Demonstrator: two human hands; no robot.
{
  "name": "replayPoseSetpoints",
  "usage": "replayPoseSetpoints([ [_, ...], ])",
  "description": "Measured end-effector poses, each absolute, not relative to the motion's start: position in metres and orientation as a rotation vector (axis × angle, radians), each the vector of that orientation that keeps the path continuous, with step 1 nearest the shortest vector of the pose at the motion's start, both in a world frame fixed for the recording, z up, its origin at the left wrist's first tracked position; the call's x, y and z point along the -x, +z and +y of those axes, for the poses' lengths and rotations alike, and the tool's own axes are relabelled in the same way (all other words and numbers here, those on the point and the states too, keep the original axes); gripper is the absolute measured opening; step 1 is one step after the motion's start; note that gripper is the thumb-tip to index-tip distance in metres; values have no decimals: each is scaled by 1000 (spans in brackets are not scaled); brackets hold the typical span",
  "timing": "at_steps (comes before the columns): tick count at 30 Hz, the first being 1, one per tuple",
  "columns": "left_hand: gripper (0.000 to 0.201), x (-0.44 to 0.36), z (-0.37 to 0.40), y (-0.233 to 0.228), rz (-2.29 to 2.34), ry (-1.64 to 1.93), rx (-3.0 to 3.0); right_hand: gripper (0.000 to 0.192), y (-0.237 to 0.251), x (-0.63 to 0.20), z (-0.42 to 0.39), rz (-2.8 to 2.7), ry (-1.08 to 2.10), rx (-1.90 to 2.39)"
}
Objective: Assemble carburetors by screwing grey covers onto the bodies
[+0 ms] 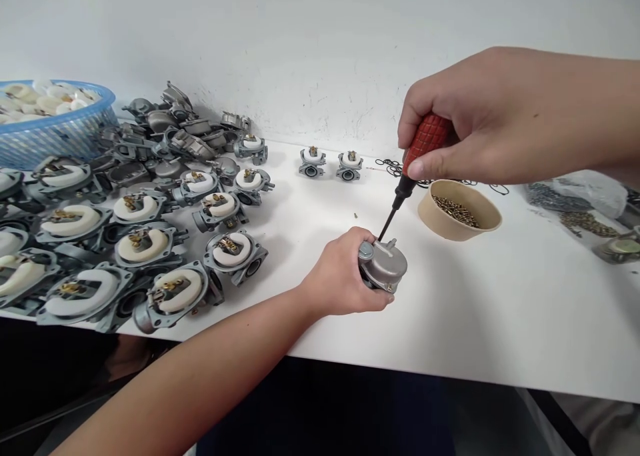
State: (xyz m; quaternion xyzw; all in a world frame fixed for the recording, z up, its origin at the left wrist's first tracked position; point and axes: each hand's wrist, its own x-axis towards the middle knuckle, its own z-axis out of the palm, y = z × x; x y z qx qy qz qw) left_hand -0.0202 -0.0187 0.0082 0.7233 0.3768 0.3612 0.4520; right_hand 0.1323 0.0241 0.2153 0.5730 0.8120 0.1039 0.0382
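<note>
I see the white worktop carrying rows of grey cast-metal carburettor bodies with cream floats along its left edge, a blue plastic basket at the far left corner and a tan paper cup of brass screws toward the right. My left hand wraps around a grey metal carburettor with bowl cover near the front edge. My right hand, fingers closed on a red-handled screwdriver, stands above it; the shaft slants down-left, tip on the cover.
</note>
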Motion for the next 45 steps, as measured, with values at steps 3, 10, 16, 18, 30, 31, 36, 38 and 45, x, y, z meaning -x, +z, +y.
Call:
replayPoseSetpoints([
  [3, 64, 21, -19, 10, 943, 887, -1783, 39, 213, -138, 26, 2518, 280, -1796],
  [10, 63, 21, -19, 10, 937, 882, -1794, 30, 211, -145, 25, 2749, -42, -1797],
  [16, 66, 19, -19, 7, 927, 857, -1722, 18, 215, -186, 5, 2854, -297, -2077],
  [18, 67, 19, -19, 6, 926, 849, -1707, 24, 196, -213, -6, 2876, -355, -2379],
  [30, 60, 19, -22, 14, 926, 856, -1693, 17, 3, -211, -12, 2490, 37, -2880],
  [31, 60, 19, -22, 15, 927, 853, -1686, 17, -2, -210, -7, 2455, 41, -2849],
  [36, 61, 18, -23, 17, 920, 856, -1665, 8, -10, -212, 7, 2280, 33, -2731],
  [38, 63, 17, -23, 15, 936, 865, -1657, 7, -10, -212, 6, 2266, 37, -2693],
  [45, 67, 17, -22, 12, 898, 882, -1617, 7, -4, -207, -1, 2281, 2, -2620],
])
